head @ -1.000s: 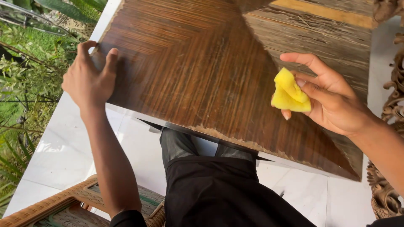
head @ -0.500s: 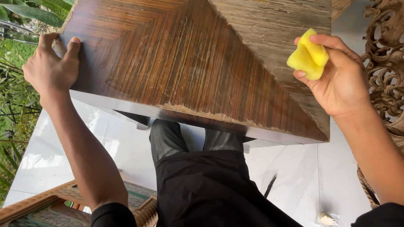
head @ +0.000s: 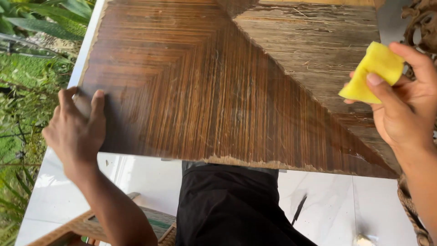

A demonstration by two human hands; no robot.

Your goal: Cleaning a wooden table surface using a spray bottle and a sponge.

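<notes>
- The right hand (head: 405, 114) pinches a folded yellow sponge (head: 372, 73) between thumb and fingers, raised at the right side of the scene just over the paler, drier-looking section of a wooden panel (head: 205, 86); the fold appears to give the sponge a firm edge to press with.
- The left hand (head: 75, 130) is closed over the panel's near left corner, thumb and fingers spread flat on the face and the palm wrapped at the edge, a hold that looks meant to keep the board from sliding or tipping.
- The panel, veneered in fine strips that meet in a chevron, lies tilted across the person's lap, its ragged near edge just above the black trousers (head: 227, 209), which seem to prop it from below.
- Its left and near part shows dark and glossy; the far right wedge is lighter and rough, a diagonal seam dividing the two.
- Below the board lies a white tiled floor (head: 327, 218), with a woven rattan frame (head: 82, 228) at near left.
- Green plants (head: 27, 50) fill the far left margin; carved wooden scrollwork (head: 421, 23) stands at the far right, beside the hand with the sponge.
</notes>
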